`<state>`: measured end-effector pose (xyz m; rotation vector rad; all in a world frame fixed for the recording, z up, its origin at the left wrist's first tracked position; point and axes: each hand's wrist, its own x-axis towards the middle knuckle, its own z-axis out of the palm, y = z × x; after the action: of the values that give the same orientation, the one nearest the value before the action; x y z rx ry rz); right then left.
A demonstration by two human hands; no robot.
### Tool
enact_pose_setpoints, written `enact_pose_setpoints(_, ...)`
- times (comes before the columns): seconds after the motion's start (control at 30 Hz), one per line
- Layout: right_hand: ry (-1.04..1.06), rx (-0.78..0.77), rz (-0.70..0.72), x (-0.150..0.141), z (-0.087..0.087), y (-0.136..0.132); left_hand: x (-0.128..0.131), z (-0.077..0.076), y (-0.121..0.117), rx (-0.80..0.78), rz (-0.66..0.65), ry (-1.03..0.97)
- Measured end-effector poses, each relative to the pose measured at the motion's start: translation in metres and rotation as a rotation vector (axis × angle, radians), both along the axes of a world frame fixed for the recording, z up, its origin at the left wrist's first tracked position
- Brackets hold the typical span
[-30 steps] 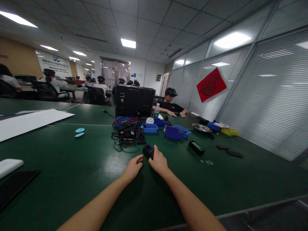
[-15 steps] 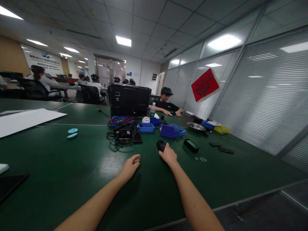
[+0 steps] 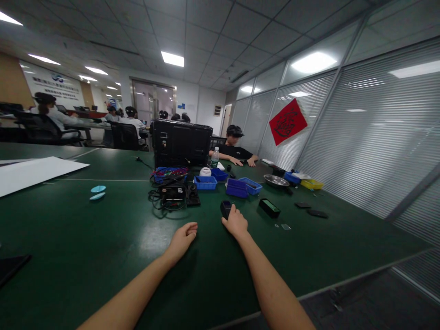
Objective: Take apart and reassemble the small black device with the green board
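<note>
Right hand (image 3: 237, 222) closed around a black device (image 3: 225, 209) at the green tabletop (image 3: 144, 275) — its long axis runs roughly away from the wearer, beyond the palm. Left hand (image 3: 182, 237) lies farther off, apart — fingers loosely curled, nothing visibly held.

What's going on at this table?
A person's bare right hand grips a small, black handheld device at the green tabletop. The bare left hand is nearby, loosely curled, with nothing visible in it. To the right lies a black oblong box with a green top; farther back are a white stitched ball and blue plastic tray.
</note>
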<state>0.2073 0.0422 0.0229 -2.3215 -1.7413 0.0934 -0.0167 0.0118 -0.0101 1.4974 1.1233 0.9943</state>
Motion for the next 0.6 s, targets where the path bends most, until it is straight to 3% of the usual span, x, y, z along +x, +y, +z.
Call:
enact_pose_setpoints(0.23, 0.002, 0.000, -0.009, -0.001, 0.001, -0.001, -0.001, -0.003, 0.002, -0.013, -0.016, -0.031)
enact_pose_setpoints(0.6, -0.023, -0.036, 0.025, -0.012, 0.012, -0.012, -0.001, 0.003, -0.004, -0.050, -0.030, -0.016)
